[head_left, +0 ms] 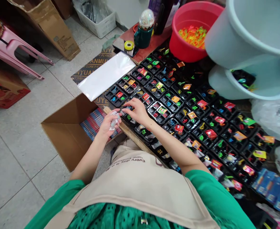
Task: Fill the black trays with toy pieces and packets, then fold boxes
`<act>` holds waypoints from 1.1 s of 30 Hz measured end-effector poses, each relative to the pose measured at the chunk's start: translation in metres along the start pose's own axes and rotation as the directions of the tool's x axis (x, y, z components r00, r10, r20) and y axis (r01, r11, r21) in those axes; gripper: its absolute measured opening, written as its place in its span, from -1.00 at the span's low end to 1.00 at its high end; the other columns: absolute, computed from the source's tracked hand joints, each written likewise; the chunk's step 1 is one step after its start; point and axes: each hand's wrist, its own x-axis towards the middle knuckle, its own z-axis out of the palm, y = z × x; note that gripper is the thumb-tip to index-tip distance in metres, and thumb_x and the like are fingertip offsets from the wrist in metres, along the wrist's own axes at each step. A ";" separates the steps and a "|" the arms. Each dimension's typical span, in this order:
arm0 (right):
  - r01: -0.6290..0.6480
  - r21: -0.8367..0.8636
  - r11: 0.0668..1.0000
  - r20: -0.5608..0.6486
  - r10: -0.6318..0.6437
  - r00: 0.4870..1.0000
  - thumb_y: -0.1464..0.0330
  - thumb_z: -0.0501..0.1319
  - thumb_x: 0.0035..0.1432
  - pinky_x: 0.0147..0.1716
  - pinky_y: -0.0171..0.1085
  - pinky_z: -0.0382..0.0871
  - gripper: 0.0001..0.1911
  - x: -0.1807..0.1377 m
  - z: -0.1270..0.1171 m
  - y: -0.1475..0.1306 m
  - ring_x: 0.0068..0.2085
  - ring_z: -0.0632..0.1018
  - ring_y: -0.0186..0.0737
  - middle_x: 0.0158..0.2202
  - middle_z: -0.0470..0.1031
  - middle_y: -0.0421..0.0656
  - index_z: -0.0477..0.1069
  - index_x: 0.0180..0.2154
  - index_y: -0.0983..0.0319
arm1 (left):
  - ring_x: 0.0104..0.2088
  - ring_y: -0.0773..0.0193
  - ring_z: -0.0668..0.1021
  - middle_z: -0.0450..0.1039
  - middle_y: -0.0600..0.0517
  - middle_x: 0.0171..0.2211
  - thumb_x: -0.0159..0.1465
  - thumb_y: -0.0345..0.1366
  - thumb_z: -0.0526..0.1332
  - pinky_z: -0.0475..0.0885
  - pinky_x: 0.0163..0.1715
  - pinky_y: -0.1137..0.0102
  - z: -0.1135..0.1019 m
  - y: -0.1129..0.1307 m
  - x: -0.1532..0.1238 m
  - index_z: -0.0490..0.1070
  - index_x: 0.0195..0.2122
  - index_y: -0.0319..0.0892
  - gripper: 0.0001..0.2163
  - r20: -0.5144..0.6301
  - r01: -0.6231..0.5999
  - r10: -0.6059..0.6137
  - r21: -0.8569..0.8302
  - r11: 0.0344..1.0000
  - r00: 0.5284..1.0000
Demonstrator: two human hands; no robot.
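Beige cloth, an apron (151, 181), fills the near view between green sleeves (58, 200). Just past it, at the table's edge, the left hand (109, 124) has its fingers curled round some clear-and-white packets (115, 120). The right hand (137, 110) reaches across beside it, thumb and forefinger nearly meeting at the left fingertips; whether they pinch anything, I cannot tell. Below the left hand, an open carton (65, 136) holds flat printed packs (94, 122).

Black trays (109, 94) cover the table. Most visible ones bear coloured pieces (123, 77) and bright sachets (178, 128). Whitish packets show in several trays along the near side to the right; I make out none in the farther rows, so filling looks partial, with those rows apparently lacking them.

Beyond the trays at left lie plastic sheets (107, 76), then tape (128, 46) and a mug (143, 36). A red tub (187, 52) of small bright pieces stands at the back.
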 end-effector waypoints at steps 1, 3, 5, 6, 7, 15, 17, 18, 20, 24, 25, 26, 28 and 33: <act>0.019 0.044 0.999 0.042 -0.021 0.999 0.22 0.32 0.18 -0.20 -0.26 0.25 -0.79 -0.002 -0.002 -0.006 -0.24 0.43 -0.24 -0.30 0.48 -0.14 0.57 -0.25 0.23 | -0.60 0.40 0.47 0.49 0.06 -0.40 -0.08 -0.44 0.30 0.13 -0.76 0.58 0.003 -0.002 0.001 0.40 -0.09 -0.19 -0.55 0.021 -0.033 0.032 0.060 0.998 0.999; 0.002 0.101 0.995 0.147 -0.017 0.989 0.19 0.34 0.16 -0.29 -0.31 0.22 -0.76 -0.002 -0.005 -0.015 -0.35 0.42 -0.32 -0.41 0.48 -0.20 0.56 -0.32 0.25 | -0.60 0.41 0.46 0.48 0.09 -0.42 -0.10 -0.47 0.31 0.23 -0.69 0.56 0.008 -0.006 0.004 0.40 -0.05 -0.19 -0.49 0.060 -0.136 0.126 0.191 0.972 0.990; -0.060 0.137 0.989 0.210 0.030 0.977 0.20 0.36 0.14 -0.35 -0.34 0.19 -0.75 -0.001 -0.006 -0.019 -0.42 0.41 -0.38 -0.47 0.48 -0.23 0.55 -0.37 0.28 | -0.58 0.44 0.44 0.46 0.14 -0.43 -0.13 -0.52 0.28 0.30 -0.60 0.56 0.013 -0.010 0.008 0.39 -0.01 -0.17 -0.44 0.081 -0.256 0.242 0.309 0.916 0.967; -0.088 0.161 0.983 0.219 0.051 0.974 0.21 0.36 0.13 -0.37 -0.36 0.19 -0.75 0.001 -0.006 -0.019 -0.44 0.41 -0.40 -0.48 0.49 -0.23 0.55 -0.38 0.29 | -0.57 0.45 0.42 0.45 0.16 -0.43 -0.14 -0.54 0.27 0.32 -0.57 0.57 0.015 -0.011 0.010 0.37 0.00 -0.16 -0.41 0.090 -0.299 0.286 0.352 0.887 0.954; -0.109 0.194 0.975 0.219 0.065 0.973 0.23 0.37 0.12 -0.38 -0.36 0.19 -0.76 0.003 -0.006 -0.017 -0.45 0.41 -0.41 -0.48 0.50 -0.23 0.55 -0.39 0.29 | -0.57 0.46 0.41 0.44 0.17 -0.43 -0.15 -0.55 0.26 0.31 -0.56 0.57 0.016 -0.011 0.012 0.35 0.02 -0.15 -0.38 0.102 -0.324 0.310 0.384 0.865 0.945; -0.171 0.397 0.902 0.370 0.014 0.929 0.32 0.33 0.07 -0.44 -0.37 0.28 -0.85 0.020 -0.015 0.008 -0.52 0.45 -0.37 -0.57 0.51 -0.24 0.58 -0.41 0.29 | -0.62 0.39 0.46 0.49 0.13 -0.46 -0.18 -0.52 0.28 0.36 -0.61 0.51 0.020 -0.003 0.015 0.33 -0.02 -0.17 -0.40 0.164 -0.165 0.118 0.313 0.935 0.979; -0.143 0.360 0.922 0.241 0.056 0.969 0.34 0.31 0.08 -0.42 -0.37 0.29 -0.87 0.030 -0.016 0.014 -0.48 0.48 -0.35 -0.51 0.55 -0.22 0.57 -0.41 0.29 | -0.61 0.40 0.47 0.52 0.10 -0.40 -0.18 -0.53 0.28 0.35 -0.63 0.53 0.017 0.003 0.017 0.35 -0.07 -0.18 -0.44 0.093 -0.166 0.148 0.229 0.959 0.985; -0.129 0.335 0.933 0.162 0.078 0.984 0.36 0.30 0.10 -0.40 -0.36 0.29 -0.88 0.037 -0.015 0.017 -0.46 0.48 -0.35 -0.49 0.55 -0.21 0.56 -0.41 0.29 | -0.61 0.41 0.48 0.53 0.07 -0.36 -0.18 -0.53 0.28 0.32 -0.66 0.55 0.015 0.007 0.018 0.36 -0.09 -0.18 -0.47 0.040 -0.160 0.156 0.177 0.971 0.987; -0.112 0.281 0.953 0.058 0.100 0.993 0.40 0.28 0.11 -0.35 -0.35 0.29 -0.91 0.053 -0.010 0.023 -0.44 0.47 -0.35 -0.47 0.55 -0.22 0.54 -0.40 0.29 | -0.61 0.41 0.48 0.54 0.02 -0.33 -0.12 -0.50 0.29 0.21 -0.73 0.59 0.009 0.015 0.021 0.36 -0.14 -0.21 -0.55 -0.062 -0.110 0.113 0.049 0.993 0.992; -0.123 0.124 0.985 0.080 0.113 0.990 0.46 0.28 0.13 -0.27 -0.32 0.28 -0.93 0.078 0.010 0.031 -0.40 0.46 -0.33 -0.47 0.51 -0.23 0.53 -0.41 0.28 | -0.62 0.44 0.44 0.45 0.05 -0.48 0.08 -0.50 0.23 0.09 -0.77 0.65 -0.003 0.027 0.025 0.34 -0.22 -0.23 -0.77 -0.110 0.023 -0.042 -0.173 0.985 0.993; -0.123 0.065 0.990 0.098 0.116 0.988 0.47 0.29 0.13 -0.25 -0.31 0.28 -0.93 0.081 0.014 0.031 -0.37 0.46 -0.31 -0.44 0.51 -0.22 0.53 -0.41 0.27 | -0.63 0.45 0.44 0.44 0.06 -0.50 0.13 -0.50 0.22 0.08 -0.77 0.66 -0.004 0.029 0.026 0.34 -0.23 -0.22 -0.81 -0.113 0.036 -0.059 -0.196 0.980 0.992; -0.119 0.007 0.993 0.104 0.117 0.988 0.47 0.30 0.12 -0.24 -0.30 0.28 -0.94 0.082 0.017 0.031 -0.33 0.47 -0.29 -0.41 0.50 -0.20 0.54 -0.41 0.27 | -0.63 0.45 0.44 0.43 0.07 -0.51 0.17 -0.50 0.22 0.08 -0.77 0.66 -0.005 0.029 0.026 0.34 -0.24 -0.22 -0.85 -0.117 0.044 -0.070 -0.209 0.977 0.991; -0.098 -0.070 0.993 0.068 0.102 0.992 0.43 0.35 0.10 -0.20 -0.26 0.28 -0.97 0.079 0.018 0.027 -0.24 0.47 -0.23 -0.31 0.48 -0.15 0.57 -0.35 0.26 | -0.65 0.45 0.44 0.43 0.07 -0.51 0.25 -0.49 0.19 0.08 -0.78 0.66 -0.004 0.029 0.028 0.34 -0.25 -0.21 -0.91 -0.129 0.047 -0.077 -0.221 0.974 0.989; 0.147 0.146 0.978 0.150 -0.169 0.974 0.32 0.36 0.14 -0.20 -0.27 0.33 -0.83 0.064 0.002 0.008 -0.23 0.45 -0.26 -0.25 0.41 -0.15 0.58 -0.22 0.23 | -0.66 0.40 0.47 0.44 0.04 -0.52 0.40 -0.38 0.06 0.11 -0.82 0.64 0.002 0.026 0.034 0.37 -0.22 -0.22 -0.88 -0.106 0.070 -0.094 -0.209 0.975 0.990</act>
